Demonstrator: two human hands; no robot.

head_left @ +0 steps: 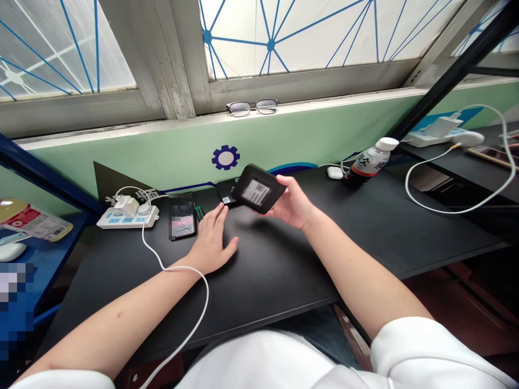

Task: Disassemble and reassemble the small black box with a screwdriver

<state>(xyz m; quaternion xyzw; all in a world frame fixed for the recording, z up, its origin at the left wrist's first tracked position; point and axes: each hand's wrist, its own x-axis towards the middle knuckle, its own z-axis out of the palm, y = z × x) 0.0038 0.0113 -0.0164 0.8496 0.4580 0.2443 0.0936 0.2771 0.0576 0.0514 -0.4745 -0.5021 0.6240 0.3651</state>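
One black box [259, 189] is up off the desk [279, 270], tilted in the right hand [295, 201], white label [254, 193] facing the camera. Thumb's on the near edge, other fingers mostly hidden behind it, so that grip looks closed and pretty solid to me. Left hand [211, 237] isn't gripping anything: palm down, fingers stretched forward, thumb spread. Its fingertips are right by a second black item [225, 190] at the back of the desk, partly covered by the box. Honestly can't tell from this angle if they're touching it. Progress-wise, I'd call the pick-up done and the label side exposed; the box isn't set down yet, and the second item looks unlifted. Phone [183, 219] and some green thing [199, 213] lie just left of that, and a white cable [206, 308] crosses the left wrist.
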